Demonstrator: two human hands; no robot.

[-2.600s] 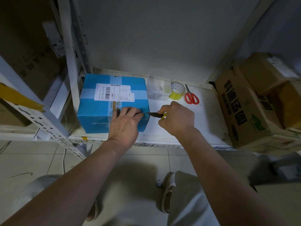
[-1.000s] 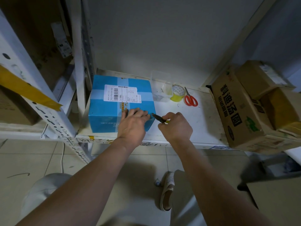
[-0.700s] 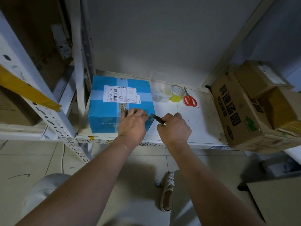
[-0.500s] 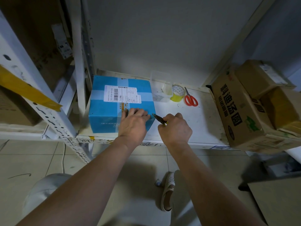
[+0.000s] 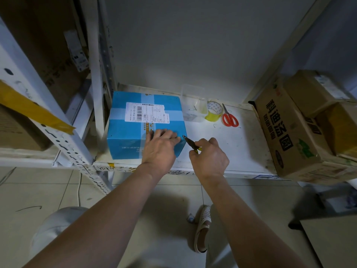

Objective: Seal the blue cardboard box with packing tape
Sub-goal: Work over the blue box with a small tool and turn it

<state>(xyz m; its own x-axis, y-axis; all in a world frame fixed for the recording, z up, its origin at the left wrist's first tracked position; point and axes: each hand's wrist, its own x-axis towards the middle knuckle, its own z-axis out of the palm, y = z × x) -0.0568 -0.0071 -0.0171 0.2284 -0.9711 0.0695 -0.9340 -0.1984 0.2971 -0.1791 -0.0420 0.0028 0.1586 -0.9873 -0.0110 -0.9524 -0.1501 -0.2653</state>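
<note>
A blue cardboard box [image 5: 127, 130] with clear tape strips crossing its top and a white shipping label stands at the left of a white shelf [image 5: 231, 144]. My left hand [image 5: 160, 146] rests on the box's near right top corner, fingers flat on it. My right hand [image 5: 209, 154] grips a small dark-tipped tool with a yellow handle [image 5: 191, 144], its tip touching the box's right top edge. A roll of yellowish packing tape [image 5: 213, 111] stands behind, to the box's right.
Red-handled scissors [image 5: 229, 118] lie beside the tape roll, and a clear plastic tub [image 5: 193, 105] sits behind the box. A big brown carton [image 5: 286, 132] with more cartons fills the shelf's right end. A white perforated rack post [image 5: 58, 132] stands left. My sandalled foot [image 5: 202, 229] is on the tiled floor.
The view has shifted a little since 2.6 s ago. My right hand has moved closer to the box, and the tool's tip now meets the box's right edge. My left hand stays on the corner.
</note>
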